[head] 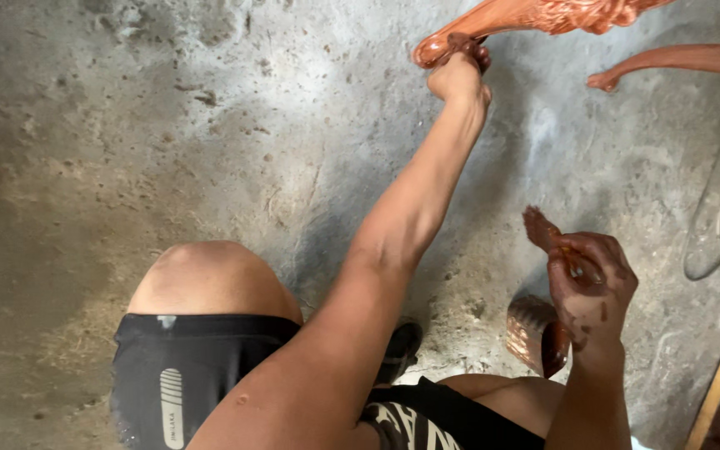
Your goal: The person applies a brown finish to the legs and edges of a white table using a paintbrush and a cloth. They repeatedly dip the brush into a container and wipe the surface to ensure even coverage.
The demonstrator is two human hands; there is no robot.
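Reddish carved wooden leg (535, 15), stiff and likely stain-slick, we grip by its foot with left hand (460, 73) fingers closed, right hand (589, 287) fingers clutching a stained rag (541, 229).

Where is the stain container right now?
In the head view, the container stands on the concrete floor at lower right, just below the stained right hand.

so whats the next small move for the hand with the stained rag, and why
Probably bring the right hand and its stain-soaked rag up to the carved chair leg. The left hand already grips that leg's foot, the rag looks loaded, and the stain tin sits just below.
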